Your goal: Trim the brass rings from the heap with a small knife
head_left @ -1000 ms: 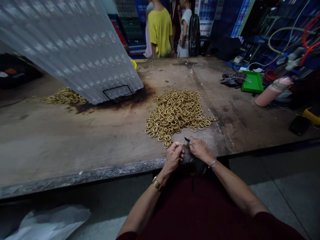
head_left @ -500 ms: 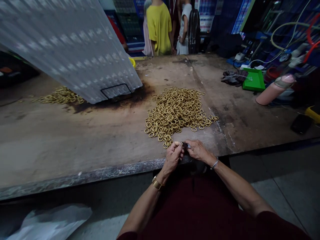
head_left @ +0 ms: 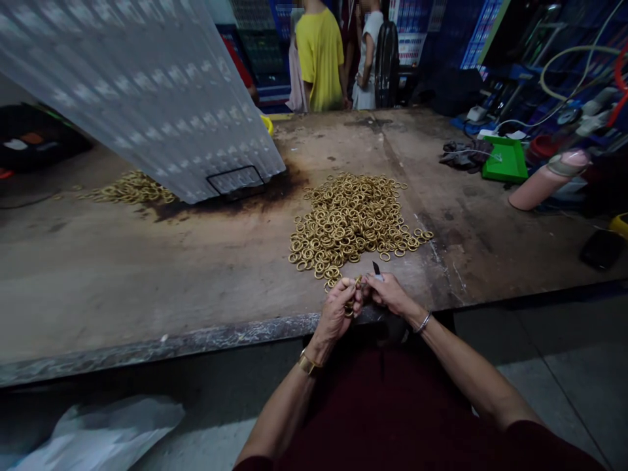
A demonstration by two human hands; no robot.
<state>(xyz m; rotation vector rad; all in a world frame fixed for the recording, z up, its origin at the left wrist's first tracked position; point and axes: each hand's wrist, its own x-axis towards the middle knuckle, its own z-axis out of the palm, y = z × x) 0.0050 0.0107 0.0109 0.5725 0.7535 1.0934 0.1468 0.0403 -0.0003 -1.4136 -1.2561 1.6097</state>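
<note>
Brass-coloured rings (head_left: 350, 219) lie in a loose heap on the wooden table (head_left: 147, 268), just beyond my hands. My left hand (head_left: 339, 307) is closed on several rings (head_left: 348, 307), one of them pinched up at its fingertips. Close beside it on the right, my right hand (head_left: 390, 291) is closed round a small knife (head_left: 377, 269), its dark blade pointing up and away from me. The fingers of both hands nearly meet above the table's front edge.
A tall grey ribbed panel (head_left: 161, 98) leans over the table's left part, with more rings (head_left: 130, 188) behind it. At right are a green tray (head_left: 505, 159), a pink cylinder (head_left: 544, 182) and a black object (head_left: 602, 248). People (head_left: 321, 59) stand beyond the far edge.
The knife blade has swung up, away from my left fingertips, where a ring now shows. More rings are visible in my left palm. The view has shifted slightly.
</note>
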